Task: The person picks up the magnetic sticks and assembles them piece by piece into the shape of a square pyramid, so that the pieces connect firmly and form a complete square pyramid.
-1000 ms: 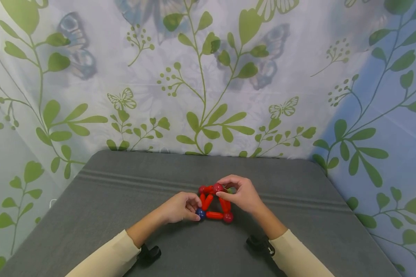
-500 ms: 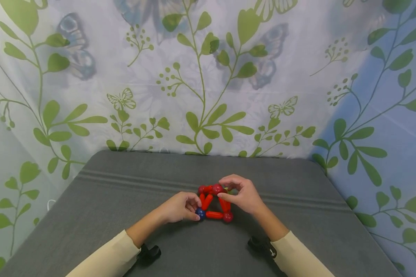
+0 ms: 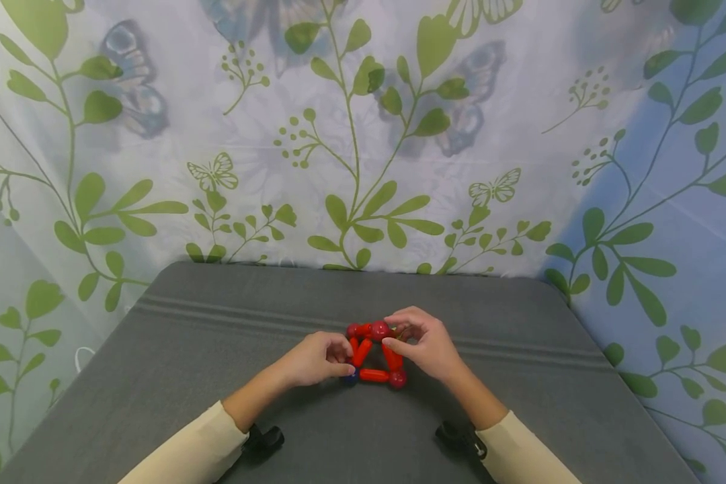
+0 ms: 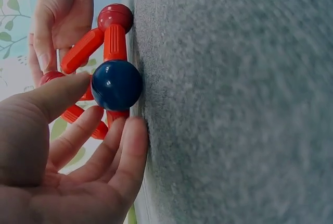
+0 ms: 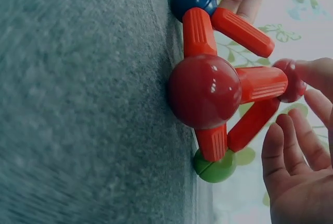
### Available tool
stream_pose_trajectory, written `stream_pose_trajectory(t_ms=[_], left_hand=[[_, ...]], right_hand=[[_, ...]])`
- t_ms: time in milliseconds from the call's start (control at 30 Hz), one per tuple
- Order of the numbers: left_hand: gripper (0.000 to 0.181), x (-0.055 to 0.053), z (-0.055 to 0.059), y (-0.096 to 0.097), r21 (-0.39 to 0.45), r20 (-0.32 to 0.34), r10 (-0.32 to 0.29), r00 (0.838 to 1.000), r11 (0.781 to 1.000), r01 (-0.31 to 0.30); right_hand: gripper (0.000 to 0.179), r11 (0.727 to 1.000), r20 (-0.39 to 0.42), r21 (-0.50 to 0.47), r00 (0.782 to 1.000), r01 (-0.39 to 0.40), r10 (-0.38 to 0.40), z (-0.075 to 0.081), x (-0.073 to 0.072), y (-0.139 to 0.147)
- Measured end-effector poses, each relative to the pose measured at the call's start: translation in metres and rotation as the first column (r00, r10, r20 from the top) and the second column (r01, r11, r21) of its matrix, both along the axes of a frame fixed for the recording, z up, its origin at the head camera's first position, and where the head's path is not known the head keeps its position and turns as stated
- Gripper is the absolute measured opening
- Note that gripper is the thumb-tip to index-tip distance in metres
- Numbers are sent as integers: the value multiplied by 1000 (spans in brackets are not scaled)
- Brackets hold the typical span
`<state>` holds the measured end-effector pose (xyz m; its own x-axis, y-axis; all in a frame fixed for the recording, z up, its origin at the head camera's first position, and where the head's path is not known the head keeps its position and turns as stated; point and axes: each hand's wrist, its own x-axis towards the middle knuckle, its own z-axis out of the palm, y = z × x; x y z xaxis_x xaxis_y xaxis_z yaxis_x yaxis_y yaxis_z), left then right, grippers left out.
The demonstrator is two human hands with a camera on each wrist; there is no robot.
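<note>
A construction of red magnetic rods point(image 3: 374, 376) and coloured balls stands on the grey surface. My left hand point(image 3: 311, 359) holds the blue ball point(image 4: 117, 85) at its near left corner, thumb against one side and fingers beneath. The fingertips of my right hand point(image 3: 426, 343) pinch the raised red ball point(image 5: 290, 81). Another red ball point(image 5: 204, 91) forms the near right corner, while a green ball point(image 5: 214, 165) sits low on the right side. From the blue ball a slanting rod point(image 5: 243, 32) rises, its far end apart from the raised ball in the right wrist view.
The grey padded surface point(image 3: 218, 302) extends around the construction. Behind it hangs a white curtain point(image 3: 248, 154) printed with leaves and butterflies. Black wrist straps point(image 3: 263, 442) protrude below both forearms.
My left thumb has shifted up across the blue ball, covering more of it in the head view. My right hand has moved slightly right. The construction has stayed nearly still.
</note>
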<state>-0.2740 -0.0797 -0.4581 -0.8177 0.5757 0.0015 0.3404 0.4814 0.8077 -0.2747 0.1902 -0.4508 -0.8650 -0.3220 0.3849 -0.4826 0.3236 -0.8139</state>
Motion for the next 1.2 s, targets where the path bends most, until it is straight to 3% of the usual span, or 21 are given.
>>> stream_pose_trajectory(t_ms=[200, 267, 467, 667, 1067, 1200], left_hand=[[13, -1, 4, 6, 11, -86, 41, 995, 999, -40], [14, -1, 6, 10, 19, -101, 46, 994, 999, -44], [15, -3, 5, 17, 46, -119, 43, 992, 998, -38], [13, -3, 6, 19, 45, -118, 53, 992, 998, -48], [12, -6, 3, 23, 39, -142, 33, 989, 999, -28], [9, -9, 5, 23, 76, -146, 65, 987, 996, -55]], right_hand=[[28, 998, 95, 37, 994, 53, -56, 2, 9, -3], [34, 998, 112, 47, 992, 53, -58, -9, 6, 1], [53, 998, 60, 55, 998, 10, -13, -12, 9, 2], [45, 994, 39, 113, 999, 4, -8, -9, 10, 0], [47, 994, 45, 108, 999, -12, 7, -11, 9, 0], [45, 996, 39, 91, 999, -14, 10, -13, 7, 1]])
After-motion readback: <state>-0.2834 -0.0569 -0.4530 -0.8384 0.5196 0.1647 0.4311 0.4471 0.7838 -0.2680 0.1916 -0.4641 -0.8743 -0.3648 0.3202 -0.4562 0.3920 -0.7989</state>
